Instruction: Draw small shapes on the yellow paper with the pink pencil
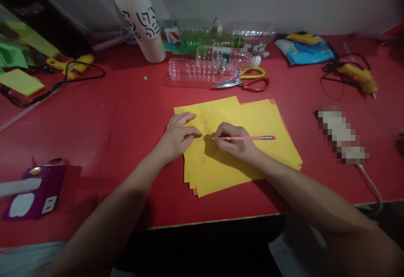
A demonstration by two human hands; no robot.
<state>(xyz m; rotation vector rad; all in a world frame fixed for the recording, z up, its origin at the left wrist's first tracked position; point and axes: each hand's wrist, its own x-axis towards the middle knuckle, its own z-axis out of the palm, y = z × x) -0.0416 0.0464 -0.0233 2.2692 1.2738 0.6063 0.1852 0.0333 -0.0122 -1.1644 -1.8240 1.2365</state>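
Observation:
In the head view, a stack of yellow paper sheets (259, 125) lies on the red table, with orange edges showing beneath. My right hand (235, 140) grips a pink pencil (257, 138), its tip down on the top sheet and its eraser end pointing right. Flat on the left part of the paper rests my left hand (181, 134), fingers spread, thumb pointing toward the pencil tip. Faint dark smudges and marks show on the sheet between the hands.
Beyond the paper lie scissors (230, 83) with yellow and red handles and clear plastic bottles (189, 70). A white tumbler (142, 25) stands against the wall. Right are a yellow glue gun (358, 78) and a blurred-out object (341, 134); left, a purple packet (38, 188).

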